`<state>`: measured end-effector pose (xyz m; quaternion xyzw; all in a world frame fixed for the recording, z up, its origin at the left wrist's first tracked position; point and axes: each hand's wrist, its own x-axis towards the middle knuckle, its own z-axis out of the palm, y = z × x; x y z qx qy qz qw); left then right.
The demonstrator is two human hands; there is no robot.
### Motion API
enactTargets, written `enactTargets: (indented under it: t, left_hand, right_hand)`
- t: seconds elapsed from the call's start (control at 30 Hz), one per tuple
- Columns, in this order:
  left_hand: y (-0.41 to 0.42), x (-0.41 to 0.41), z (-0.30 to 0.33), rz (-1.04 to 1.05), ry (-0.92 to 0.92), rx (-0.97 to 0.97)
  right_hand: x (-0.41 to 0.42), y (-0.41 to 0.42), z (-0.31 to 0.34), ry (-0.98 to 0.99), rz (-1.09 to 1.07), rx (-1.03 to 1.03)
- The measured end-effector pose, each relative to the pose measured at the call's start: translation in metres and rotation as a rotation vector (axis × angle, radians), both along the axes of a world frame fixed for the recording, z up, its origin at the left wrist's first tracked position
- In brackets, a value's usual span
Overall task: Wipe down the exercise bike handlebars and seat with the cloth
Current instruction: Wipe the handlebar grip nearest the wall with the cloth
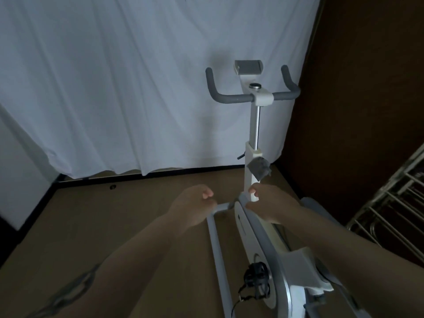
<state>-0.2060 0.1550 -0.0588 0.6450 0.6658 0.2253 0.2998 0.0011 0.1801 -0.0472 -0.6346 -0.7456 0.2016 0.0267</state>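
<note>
Ahead, handlebars (252, 96) crosswise, ends upturned, cloth (259, 169) draped

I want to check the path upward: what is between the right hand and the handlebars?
In the head view, the grey cloth on the white column lies just above the right hand; then the bare metal post runs up to the handlebars.

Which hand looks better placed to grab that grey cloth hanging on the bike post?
Probably the right hand: it sits at the white post just below the cloth. The left hand is loosely curled, farther off to the side.
</note>
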Motion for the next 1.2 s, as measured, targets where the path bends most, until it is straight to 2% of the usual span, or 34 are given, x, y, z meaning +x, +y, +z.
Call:
enactTargets:
  t: [0.33,0.6,0.77,1.03,1.2]
  left_hand:
    - [0.107,-0.012,-0.010,-0.128,-0.004,-0.034]
    - [0.240,-0.047,-0.015,-0.327,0.027,-0.044]
    - [0.311,-0.062,-0.020,-0.394,0.026,-0.057]
    - [0.343,-0.007,-0.050,-0.663,0.007,-0.139]
    - [0.372,0.019,-0.073,-0.689,-0.006,-0.213]
  right_hand:
    - [-0.023,0.086,-0.013,0.002,-0.117,-0.056]
    - [-0.066,0.195,-0.033,0.083,-0.405,-0.037]
    - [-0.078,0.232,-0.038,0.092,-0.454,-0.065]
    - [-0.050,0.234,-0.048,0.077,-0.603,-0.039]
    - [-0.038,0.258,-0.075,0.140,-0.647,-0.055]
